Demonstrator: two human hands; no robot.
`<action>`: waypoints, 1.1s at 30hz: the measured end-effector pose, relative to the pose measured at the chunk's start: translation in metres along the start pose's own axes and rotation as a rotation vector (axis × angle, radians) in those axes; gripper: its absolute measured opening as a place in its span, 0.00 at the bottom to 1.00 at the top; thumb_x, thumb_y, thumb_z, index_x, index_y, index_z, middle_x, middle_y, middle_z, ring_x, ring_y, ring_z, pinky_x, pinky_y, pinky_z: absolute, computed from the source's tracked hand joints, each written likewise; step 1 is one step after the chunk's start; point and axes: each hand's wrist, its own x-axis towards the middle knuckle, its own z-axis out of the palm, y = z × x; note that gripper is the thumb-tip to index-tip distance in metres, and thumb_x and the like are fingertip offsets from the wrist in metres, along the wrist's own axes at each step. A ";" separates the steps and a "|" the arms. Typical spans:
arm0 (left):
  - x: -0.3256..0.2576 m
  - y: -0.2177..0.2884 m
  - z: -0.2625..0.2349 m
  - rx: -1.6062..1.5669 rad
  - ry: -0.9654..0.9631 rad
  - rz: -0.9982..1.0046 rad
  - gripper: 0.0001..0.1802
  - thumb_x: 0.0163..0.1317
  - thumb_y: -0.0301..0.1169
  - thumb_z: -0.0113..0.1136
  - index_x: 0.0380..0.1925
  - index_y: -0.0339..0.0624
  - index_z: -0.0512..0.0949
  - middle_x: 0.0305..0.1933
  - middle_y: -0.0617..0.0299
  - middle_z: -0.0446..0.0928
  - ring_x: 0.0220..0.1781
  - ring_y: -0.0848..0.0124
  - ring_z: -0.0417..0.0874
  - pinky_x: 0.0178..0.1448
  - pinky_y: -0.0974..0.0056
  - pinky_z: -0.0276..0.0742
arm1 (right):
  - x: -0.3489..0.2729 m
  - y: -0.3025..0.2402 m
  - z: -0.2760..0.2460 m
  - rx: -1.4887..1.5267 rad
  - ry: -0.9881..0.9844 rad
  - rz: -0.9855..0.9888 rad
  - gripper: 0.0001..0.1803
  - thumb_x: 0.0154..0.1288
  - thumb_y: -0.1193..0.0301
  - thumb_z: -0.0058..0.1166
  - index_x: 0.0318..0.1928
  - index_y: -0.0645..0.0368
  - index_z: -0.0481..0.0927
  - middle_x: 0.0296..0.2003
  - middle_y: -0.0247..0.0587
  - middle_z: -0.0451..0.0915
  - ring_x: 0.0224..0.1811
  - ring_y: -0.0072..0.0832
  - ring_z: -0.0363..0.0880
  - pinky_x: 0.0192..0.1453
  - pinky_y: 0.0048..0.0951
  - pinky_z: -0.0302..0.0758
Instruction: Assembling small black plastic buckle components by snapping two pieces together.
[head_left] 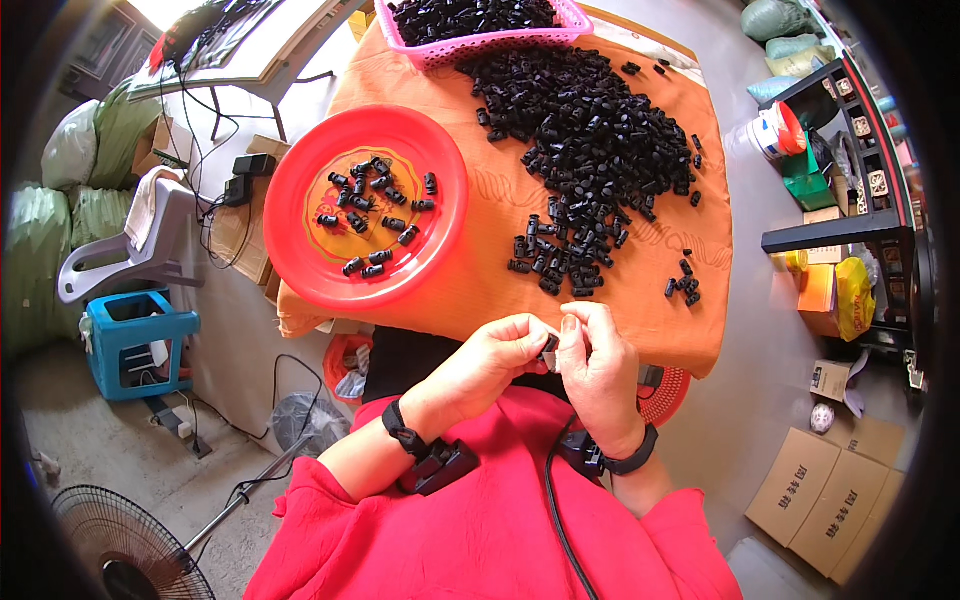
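Observation:
Close to my body, just off the table's near edge, my left hand (485,357) pinches a small black piece that looks like a cord lock (549,344) between thumb and fingers. Right beside it is my right hand (602,375), its thumb and fingertips closed together; what they hold is hidden. Beyond my hands a big heap of black cord locks (600,130) spreads over the orange tablecloth (660,340). To the left sits a round red tray (290,235) with several cord locks scattered on it.
A pink basket (480,50) full of black parts stands at the table's far edge. A few loose cord locks (684,285) lie to the right. On the floor are a blue stool (140,345), a fan (125,555), cardboard boxes (830,500) and a dark shelf (840,240).

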 end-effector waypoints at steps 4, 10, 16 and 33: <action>-0.001 -0.001 -0.002 0.010 -0.017 0.010 0.10 0.71 0.36 0.57 0.43 0.40 0.78 0.44 0.64 0.79 0.47 0.72 0.78 0.57 0.64 0.72 | 0.001 -0.003 0.001 -0.041 0.025 -0.041 0.05 0.70 0.73 0.54 0.44 0.58 0.78 0.21 0.48 0.80 0.24 0.46 0.82 0.26 0.42 0.76; -0.002 -0.001 0.000 0.006 -0.013 0.022 0.11 0.71 0.37 0.58 0.42 0.41 0.77 0.44 0.65 0.79 0.46 0.73 0.77 0.57 0.64 0.72 | 0.001 -0.005 0.001 -0.122 0.005 -0.056 0.05 0.70 0.72 0.53 0.43 0.57 0.77 0.20 0.48 0.79 0.23 0.46 0.81 0.25 0.44 0.75; -0.002 -0.003 0.001 0.003 0.002 0.039 0.11 0.71 0.38 0.58 0.41 0.42 0.77 0.43 0.66 0.78 0.46 0.74 0.77 0.56 0.65 0.72 | 0.000 -0.005 0.003 -0.161 -0.009 -0.045 0.04 0.69 0.73 0.53 0.43 0.57 0.77 0.19 0.48 0.79 0.22 0.47 0.81 0.25 0.45 0.75; 0.000 -0.007 0.002 0.051 0.084 0.076 0.10 0.75 0.36 0.52 0.40 0.41 0.76 0.39 0.68 0.77 0.42 0.77 0.74 0.52 0.67 0.70 | -0.002 -0.004 0.008 -0.181 0.005 0.015 0.06 0.68 0.73 0.52 0.44 0.58 0.76 0.20 0.47 0.80 0.23 0.46 0.82 0.25 0.44 0.76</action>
